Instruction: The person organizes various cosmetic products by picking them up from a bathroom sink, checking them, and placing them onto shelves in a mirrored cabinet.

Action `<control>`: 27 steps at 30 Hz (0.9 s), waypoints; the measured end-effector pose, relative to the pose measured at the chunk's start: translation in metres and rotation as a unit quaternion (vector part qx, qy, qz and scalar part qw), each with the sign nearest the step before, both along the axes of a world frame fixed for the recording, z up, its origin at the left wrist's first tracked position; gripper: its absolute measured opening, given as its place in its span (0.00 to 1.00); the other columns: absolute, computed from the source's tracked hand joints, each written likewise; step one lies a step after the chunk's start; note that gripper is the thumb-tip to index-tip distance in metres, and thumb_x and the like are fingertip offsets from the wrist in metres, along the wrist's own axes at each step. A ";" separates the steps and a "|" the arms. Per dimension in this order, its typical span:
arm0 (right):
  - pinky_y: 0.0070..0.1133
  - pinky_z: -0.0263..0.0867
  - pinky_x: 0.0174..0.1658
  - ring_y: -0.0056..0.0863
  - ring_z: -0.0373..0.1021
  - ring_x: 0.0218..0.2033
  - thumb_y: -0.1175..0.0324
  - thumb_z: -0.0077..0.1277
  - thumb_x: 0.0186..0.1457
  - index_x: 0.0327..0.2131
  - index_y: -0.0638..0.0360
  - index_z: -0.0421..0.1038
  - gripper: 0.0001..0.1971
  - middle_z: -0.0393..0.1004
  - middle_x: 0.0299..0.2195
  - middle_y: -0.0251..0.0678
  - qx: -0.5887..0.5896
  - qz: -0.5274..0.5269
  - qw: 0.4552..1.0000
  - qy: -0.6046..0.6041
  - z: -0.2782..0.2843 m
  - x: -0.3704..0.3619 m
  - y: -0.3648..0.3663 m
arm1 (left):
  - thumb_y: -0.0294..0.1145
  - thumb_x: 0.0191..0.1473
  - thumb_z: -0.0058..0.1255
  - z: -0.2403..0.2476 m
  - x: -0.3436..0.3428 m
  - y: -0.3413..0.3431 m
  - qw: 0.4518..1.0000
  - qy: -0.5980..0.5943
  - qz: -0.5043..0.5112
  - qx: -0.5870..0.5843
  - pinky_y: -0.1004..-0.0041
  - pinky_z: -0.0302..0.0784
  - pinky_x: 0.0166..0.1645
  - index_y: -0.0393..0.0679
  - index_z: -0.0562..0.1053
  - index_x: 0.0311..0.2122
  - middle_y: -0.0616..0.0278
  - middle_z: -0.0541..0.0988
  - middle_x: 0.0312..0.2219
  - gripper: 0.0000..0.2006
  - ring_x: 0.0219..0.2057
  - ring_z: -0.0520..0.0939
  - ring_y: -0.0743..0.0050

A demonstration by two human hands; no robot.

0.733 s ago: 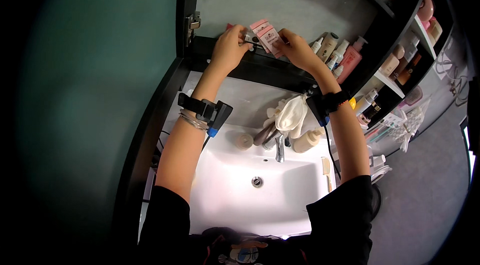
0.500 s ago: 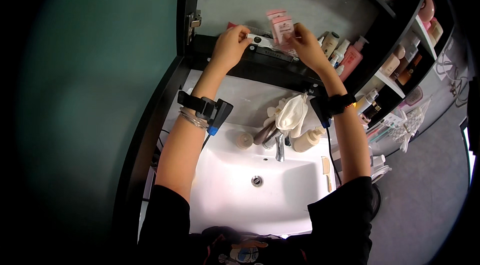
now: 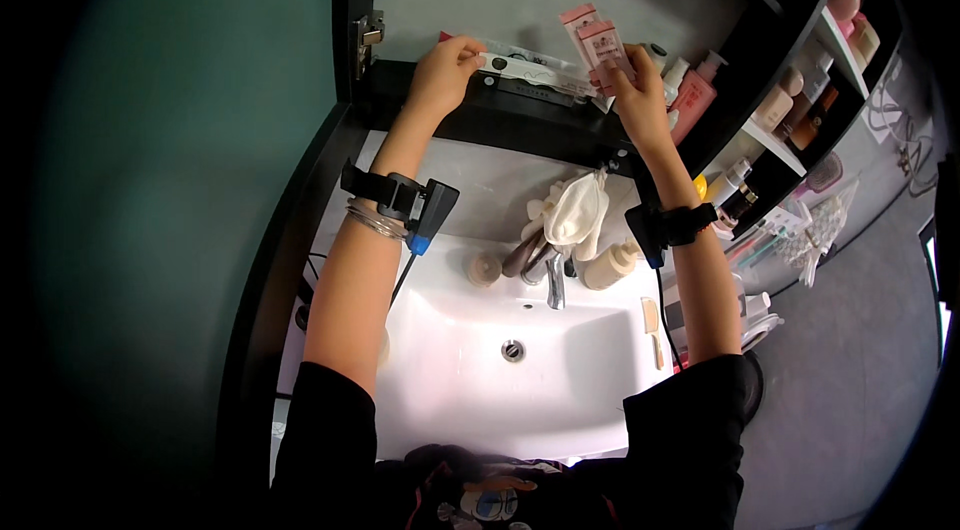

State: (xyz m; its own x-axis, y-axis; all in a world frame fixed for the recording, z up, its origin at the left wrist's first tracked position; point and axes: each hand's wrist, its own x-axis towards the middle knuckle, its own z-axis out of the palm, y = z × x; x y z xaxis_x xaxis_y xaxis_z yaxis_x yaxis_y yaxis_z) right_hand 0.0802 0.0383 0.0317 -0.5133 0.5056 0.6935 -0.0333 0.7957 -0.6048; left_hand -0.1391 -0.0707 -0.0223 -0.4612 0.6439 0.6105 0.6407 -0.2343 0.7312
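- Right hand (image 3: pixel 635 95) pinches two small pink rectangular packets (image 3: pixel 597 45), raised above the dark cabinet shelf (image 3: pixel 520 120)
- Left hand (image 3: pixel 445 75) presses closed fingers on flat white packages (image 3: pixel 530 72) lying along that shelf; pink pump bottle (image 3: pixel 700 95) stands right; white sink (image 3: pixel 480 370) below
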 end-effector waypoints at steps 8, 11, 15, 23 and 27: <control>0.23 0.64 0.34 0.32 0.70 0.28 0.68 0.45 0.50 0.33 0.67 0.66 0.11 0.72 0.27 0.45 0.093 -0.063 0.993 -0.041 -0.001 -0.001 -0.012 | 0.27 0.50 0.49 0.002 0.003 -0.004 0.999 -0.016 -0.032 -0.004 0.75 0.70 0.41 0.39 0.72 0.37 0.57 0.76 0.33 0.09 0.36 0.76 0.71; 0.25 0.64 0.35 0.39 0.70 0.30 0.68 0.46 0.49 0.33 0.67 0.65 0.11 0.71 0.28 0.49 0.074 -0.068 0.994 -0.046 0.002 -0.008 -0.016 | 0.24 0.46 0.50 0.001 0.002 -0.008 0.999 -0.009 -0.035 0.002 0.73 0.70 0.42 0.38 0.71 0.37 0.54 0.75 0.36 0.11 0.38 0.76 0.69; 0.27 0.64 0.36 0.44 0.69 0.31 0.68 0.47 0.49 0.33 0.67 0.65 0.11 0.71 0.28 0.50 0.116 -0.046 0.984 -0.130 0.003 -0.017 -0.020 | 0.22 0.42 0.50 -0.002 0.000 -0.007 0.991 0.120 0.056 -0.019 0.70 0.70 0.43 0.38 0.71 0.37 0.53 0.72 0.36 0.13 0.38 0.74 0.62; 0.28 0.62 0.39 0.43 0.66 0.35 0.72 0.49 0.46 0.32 0.66 0.67 0.09 0.68 0.30 0.46 0.188 -0.003 0.971 -0.150 -0.009 -0.030 -0.016 | 0.28 0.45 0.50 0.000 0.016 -0.017 0.944 0.240 0.204 -0.097 0.64 0.65 0.47 0.41 0.72 0.35 0.54 0.70 0.37 0.09 0.41 0.68 0.52; 0.28 0.62 0.39 0.43 0.66 0.35 0.73 0.49 0.46 0.32 0.67 0.67 0.09 0.68 0.32 0.45 0.228 0.007 0.965 -0.128 -0.016 -0.033 -0.011 | 0.33 0.47 0.49 0.002 0.011 -0.015 0.946 0.229 0.193 -0.127 0.63 0.66 0.46 0.43 0.72 0.35 0.56 0.70 0.39 0.09 0.41 0.68 0.52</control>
State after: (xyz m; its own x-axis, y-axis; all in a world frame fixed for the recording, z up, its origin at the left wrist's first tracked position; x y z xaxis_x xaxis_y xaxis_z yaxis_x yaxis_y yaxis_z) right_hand 0.0477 0.0274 0.0156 -0.7012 0.1699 0.6925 0.0582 0.9816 -0.1819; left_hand -0.1277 -0.0860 -0.0205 -0.4157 0.6343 0.6518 0.9061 0.2266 0.3573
